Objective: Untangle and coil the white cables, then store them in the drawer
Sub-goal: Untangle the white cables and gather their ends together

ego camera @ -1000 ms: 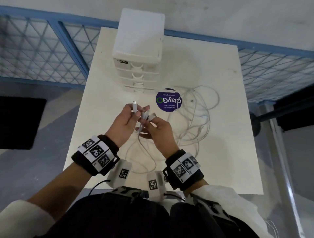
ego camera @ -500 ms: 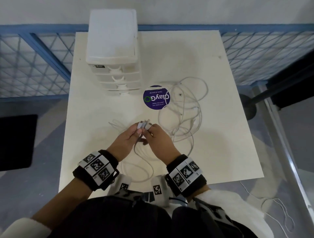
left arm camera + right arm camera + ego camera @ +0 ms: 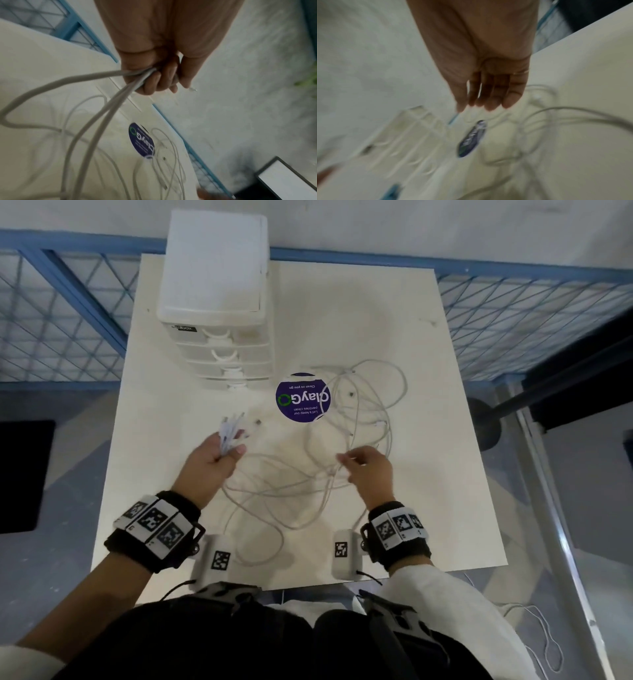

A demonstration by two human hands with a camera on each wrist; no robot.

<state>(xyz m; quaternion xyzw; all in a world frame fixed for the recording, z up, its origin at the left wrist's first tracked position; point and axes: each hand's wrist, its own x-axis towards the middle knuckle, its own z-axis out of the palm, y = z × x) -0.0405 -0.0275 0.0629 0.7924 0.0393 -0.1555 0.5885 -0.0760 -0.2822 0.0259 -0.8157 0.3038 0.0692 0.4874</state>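
Several white cables (image 3: 359, 412) lie tangled on the white table (image 3: 445, 474), right of centre. My left hand (image 3: 233, 446) grips a bunch of cable ends, the connectors (image 3: 233, 424) sticking out past the fingers. In the left wrist view the left hand (image 3: 164, 81) is curled round the strands (image 3: 96, 119), which trail down to the table. My right hand (image 3: 349, 460) hovers over the tangle with its fingers extended and holds nothing; the right wrist view shows this right hand (image 3: 488, 102) empty but blurred. The white drawer unit (image 3: 219, 302) stands at the back left, drawers closed.
A round purple sticker (image 3: 303, 397) lies flat on the table beside the drawer unit. Blue mesh railing (image 3: 513, 313) runs behind and beside the table. A black post base (image 3: 486, 422) stands at the right. Another white cable (image 3: 544, 642) lies on the floor, lower right.
The hands were together on the cable ends. They have parted: the left went left keeping the ends, the right let go and moved right over the tangle.
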